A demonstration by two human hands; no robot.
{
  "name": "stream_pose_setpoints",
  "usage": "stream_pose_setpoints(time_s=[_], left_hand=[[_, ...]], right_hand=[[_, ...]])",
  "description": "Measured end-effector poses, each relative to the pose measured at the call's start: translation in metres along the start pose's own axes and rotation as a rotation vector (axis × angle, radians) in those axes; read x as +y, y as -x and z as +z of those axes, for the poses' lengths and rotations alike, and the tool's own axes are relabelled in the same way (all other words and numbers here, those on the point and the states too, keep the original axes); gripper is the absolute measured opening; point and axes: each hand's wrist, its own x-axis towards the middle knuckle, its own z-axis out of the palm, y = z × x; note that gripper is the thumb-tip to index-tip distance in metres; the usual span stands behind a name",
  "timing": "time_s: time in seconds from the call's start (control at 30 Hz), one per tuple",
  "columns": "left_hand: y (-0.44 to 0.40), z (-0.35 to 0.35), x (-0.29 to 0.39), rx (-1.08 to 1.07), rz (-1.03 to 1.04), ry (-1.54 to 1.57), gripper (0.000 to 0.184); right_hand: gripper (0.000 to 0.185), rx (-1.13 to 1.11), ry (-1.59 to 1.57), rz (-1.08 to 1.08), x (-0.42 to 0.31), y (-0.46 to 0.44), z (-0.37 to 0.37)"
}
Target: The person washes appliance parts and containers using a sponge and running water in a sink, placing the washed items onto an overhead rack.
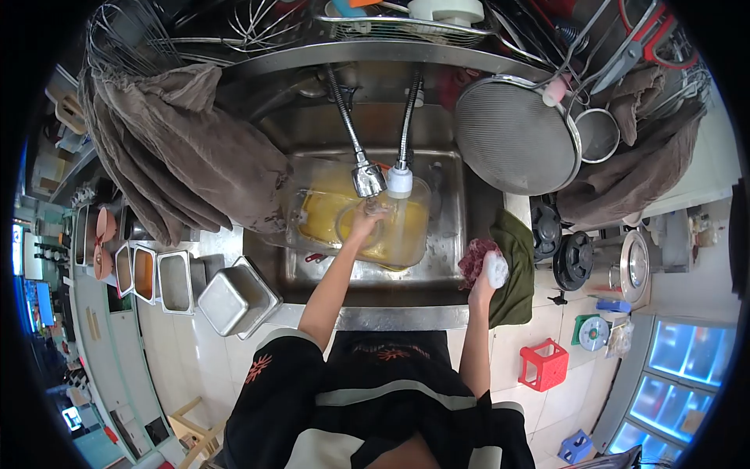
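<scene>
In the steel sink, a clear plastic tub lies with a yellow area showing through it. My left hand is over the tub, just below the chrome spray faucet; water and blur hide how its fingers are set. Beside it hangs a second, white-tipped faucet. At the sink's right side, my right hand is closed around a dark red mesh scrubber, with white foam covering its fingers. A green cloth drapes over the rim right behind that hand.
A large round strainer hangs at the back right. Brown cloths hang at the left. Several metal pans, including an upturned one, stand left of the sink. On the floor to the right is a red stool.
</scene>
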Motion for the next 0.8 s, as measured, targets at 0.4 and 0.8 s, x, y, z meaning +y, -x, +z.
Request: stream_pose_setpoints(time_s=[0.4, 0.8], left_hand=[[0.009, 0.002, 0.020, -0.035, 0.009, -0.072, 0.021], [-0.002, 0.001, 0.005, -0.084, 0.056, 0.010, 0.019]], right_hand=[[0.029, -0.032, -0.053, 0.128, -0.016, 0.007, -0.005], [0.020, -0.084, -0.126, 0.153, -0.021, 0.013, -0.003]])
